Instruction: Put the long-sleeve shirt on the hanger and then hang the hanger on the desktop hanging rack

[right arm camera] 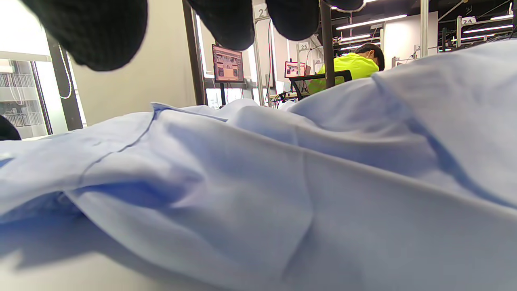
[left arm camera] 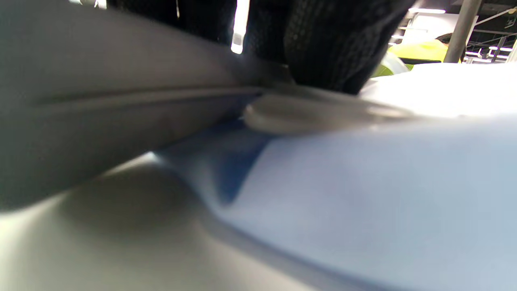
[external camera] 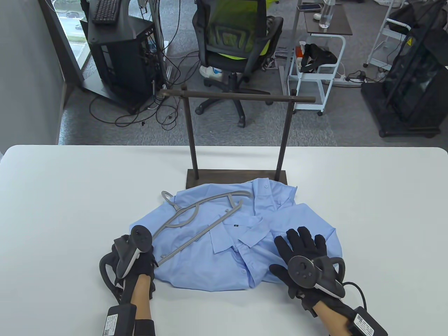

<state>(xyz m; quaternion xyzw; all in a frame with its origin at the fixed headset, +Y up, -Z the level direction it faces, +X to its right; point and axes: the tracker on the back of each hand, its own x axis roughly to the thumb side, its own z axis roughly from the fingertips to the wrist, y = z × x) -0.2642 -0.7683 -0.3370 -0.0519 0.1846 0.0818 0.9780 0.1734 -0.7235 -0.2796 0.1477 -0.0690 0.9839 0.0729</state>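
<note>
A light blue long-sleeve shirt (external camera: 227, 266) lies crumpled on the white table (external camera: 70, 210), collar up. A grey plastic hanger (external camera: 201, 233) lies slantwise on the shirt's left half, hook toward the far left. My left hand (external camera: 145, 257) sits at the hanger's near end by the shirt's left edge. In the left wrist view its gloved fingers (left arm camera: 335, 48) close down on the hanger (left arm camera: 307, 115). My right hand (external camera: 302, 245) lies flat with fingers spread on the shirt's right side. The dark rack (external camera: 238, 95) stands behind the shirt with a bare bar.
The rack's base (external camera: 210, 175) touches the shirt's far edge. Beyond the table are an office chair (external camera: 238, 42), a computer tower (external camera: 119, 59) and white carts (external camera: 315, 70). In the right wrist view a person in a yellow-green top (right arm camera: 351, 64) sits far behind.
</note>
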